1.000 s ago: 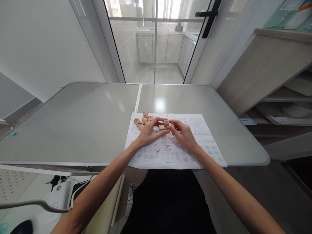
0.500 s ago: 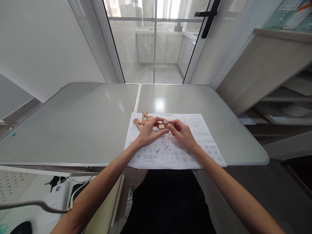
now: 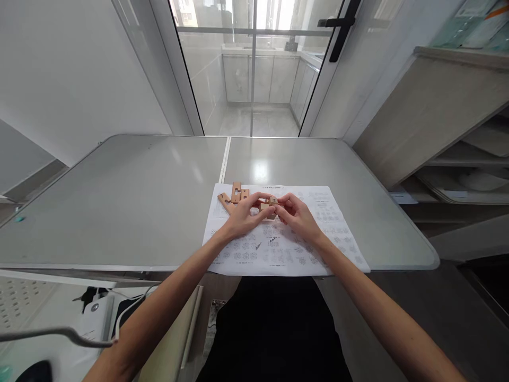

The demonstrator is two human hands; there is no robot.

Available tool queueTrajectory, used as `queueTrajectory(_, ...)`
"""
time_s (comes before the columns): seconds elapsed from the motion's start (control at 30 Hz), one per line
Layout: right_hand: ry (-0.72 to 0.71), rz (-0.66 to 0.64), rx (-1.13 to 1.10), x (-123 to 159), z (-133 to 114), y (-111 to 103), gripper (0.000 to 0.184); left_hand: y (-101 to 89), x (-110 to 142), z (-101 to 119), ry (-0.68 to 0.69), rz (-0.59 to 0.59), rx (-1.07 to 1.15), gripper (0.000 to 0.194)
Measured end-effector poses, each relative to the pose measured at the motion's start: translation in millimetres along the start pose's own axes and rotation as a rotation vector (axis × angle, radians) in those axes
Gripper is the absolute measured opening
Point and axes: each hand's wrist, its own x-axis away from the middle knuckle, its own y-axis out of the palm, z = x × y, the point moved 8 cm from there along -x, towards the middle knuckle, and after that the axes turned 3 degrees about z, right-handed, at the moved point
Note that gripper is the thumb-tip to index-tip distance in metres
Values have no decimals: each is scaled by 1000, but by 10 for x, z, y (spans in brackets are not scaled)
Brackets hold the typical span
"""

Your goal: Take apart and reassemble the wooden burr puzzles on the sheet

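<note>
Between my two hands is a small cluster of wooden puzzle blocks [image 3: 264,207], partly covered by my fingers. My left hand [image 3: 244,213] grips it from the left, thumb in front and fingers curled behind. On the other side my right hand [image 3: 296,213] pinches the cluster's right end, where a block marked with a dark numeral shows on top. Just left of my left hand, several notched wooden pieces [image 3: 236,192] with numbers lie on the printed sheet [image 3: 254,257]. The sheet carries rows of small line diagrams and lies beneath both hands.
The grey table [image 3: 139,201] has a seam near its middle. Behind it stands a glass door with a black handle [image 3: 338,24]. A wooden shelf unit [image 3: 417,111] is at the right. At lower left, a cable [image 3: 59,331] and a white device [image 3: 97,318] sit below table height.
The block cluster has turned and tipped slightly between my fingers, showing its blocks at another angle. My right fingers have shifted a little on it. The loose pieces have stayed put.
</note>
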Motion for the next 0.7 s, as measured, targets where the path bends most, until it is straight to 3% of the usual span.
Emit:
queueTrajectory(0.2,14,-25,-32,2,33,35,37,-35,-5,-99,-66,46,3,38)
queueTrajectory(0.33,-62,20,33,18,7,20,35,-55,-10,-156,-118,79,34,41)
queueTrajectory(0.5,-205,72,179,77,-102,2,25,-28,-6,-230,-174,49,97,46)
queueTrajectory(0.7,-502,154,380,179,-270,19,7,38,0,-242,-223,-49,183,48)
